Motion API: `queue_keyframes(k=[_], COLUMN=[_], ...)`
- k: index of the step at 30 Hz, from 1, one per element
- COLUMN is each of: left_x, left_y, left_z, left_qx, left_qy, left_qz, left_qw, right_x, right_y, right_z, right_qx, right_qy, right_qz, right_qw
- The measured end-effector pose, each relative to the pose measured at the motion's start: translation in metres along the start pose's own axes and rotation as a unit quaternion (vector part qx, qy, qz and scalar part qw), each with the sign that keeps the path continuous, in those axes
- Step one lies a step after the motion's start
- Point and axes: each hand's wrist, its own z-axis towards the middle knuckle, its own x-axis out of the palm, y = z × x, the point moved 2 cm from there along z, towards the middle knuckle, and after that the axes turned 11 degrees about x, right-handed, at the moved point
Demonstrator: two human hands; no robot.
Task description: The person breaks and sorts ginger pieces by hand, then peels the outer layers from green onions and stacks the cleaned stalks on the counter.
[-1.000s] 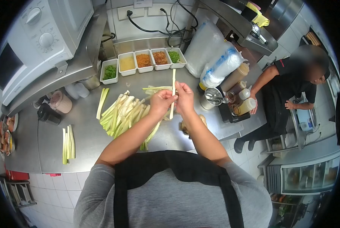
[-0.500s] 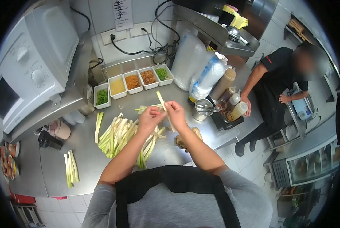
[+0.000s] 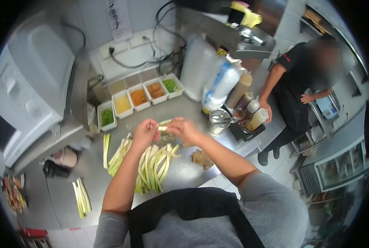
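Turned from a steep slant to nearly level since half a second ago, the pale green stalk [image 3: 165,122] is now held above the counter [image 3: 91,163], between two hands that have been drawn farther apart. By the left hand [image 3: 145,134] one end is pinched in the fingertips; by the right hand [image 3: 184,129] the other is gripped, though the motion is blurred and how much stalk is covered by the fingers cannot be told.

Measured from that stalk, with twelve o'clock straight ahead, a heap of stalks [image 3: 154,167] is spread at six o'clock, partly hidden by the left forearm. At between four and five, a knobbly brown lump [image 3: 202,159] is seen. Toward eight, a few stalks are laid apart, and farther out a small bundle [image 3: 81,198] is set down. From nine round to twelve, five white tubs [image 3: 116,118] of chopped or ground food are lined up. At three, a metal cup [image 3: 220,120] with utensils is placed, with squeeze bottles [image 3: 258,118] just beyond. Past them, toward two, a co-worker [image 3: 294,89] in black is seen, one hand held close to the bottles.
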Motion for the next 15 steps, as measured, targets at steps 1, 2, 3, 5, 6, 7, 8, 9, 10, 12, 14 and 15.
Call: queue_keyframes(k=[1, 2, 3, 5, 6, 7, 8, 9, 10, 12, 14, 15], left_x=[-0.006, -0.012, -0.018, -0.026, -0.028, -0.03, -0.033, -0.035, -0.037, -0.038, -0.036, -0.035], left_y=[0.013, 0.019, 0.022, 0.018, 0.016, 0.018, 0.018, 0.019, 0.021, 0.025, 0.029, 0.029], left_z=[-0.003, -0.005, -0.005, -0.01, -0.011, -0.015, -0.015, -0.015, -0.015, -0.013, -0.011, -0.009], left_qx=[0.007, 0.012, 0.01, -0.024, -0.048, -0.07, -0.084, -0.092, -0.092, -0.09, -0.057, -0.038], left_qy=[-0.011, -0.04, -0.072, -0.083, -0.092, -0.089, -0.083, -0.074, -0.073, -0.067, -0.06, -0.055], left_qz=[0.012, 0.0, -0.01, -0.004, -0.018, -0.037, -0.054, -0.069, -0.06, -0.043, 0.031, 0.068], left_qw=[1.0, 0.999, 0.997, 0.996, 0.994, 0.993, 0.992, 0.991, 0.991, 0.993, 0.996, 0.995], right_x=[0.002, 0.001, 0.003, 0.011, 0.014, 0.019, 0.022, 0.026, 0.032, 0.04, 0.047, 0.049], right_y=[-0.002, -0.001, -0.001, 0.002, 0.004, 0.002, 0.001, -0.001, -0.005, -0.014, -0.029, -0.037], right_z=[0.002, 0.005, 0.01, 0.014, 0.017, 0.018, 0.02, 0.024, 0.027, 0.034, 0.044, 0.05], right_qx=[-0.001, -0.003, 0.006, 0.029, 0.034, 0.035, 0.033, 0.029, 0.026, 0.021, 0.138, 0.196], right_qy=[-0.026, -0.043, -0.044, -0.021, -0.007, 0.001, 0.002, -0.004, -0.012, -0.031, 0.03, 0.059], right_qz=[-0.044, -0.085, -0.068, -0.037, -0.028, -0.017, -0.008, 0.001, -0.014, -0.047, -0.021, -0.009], right_qw=[0.999, 0.995, 0.997, 0.999, 0.999, 0.999, 0.999, 1.0, 0.999, 0.998, 0.99, 0.979])
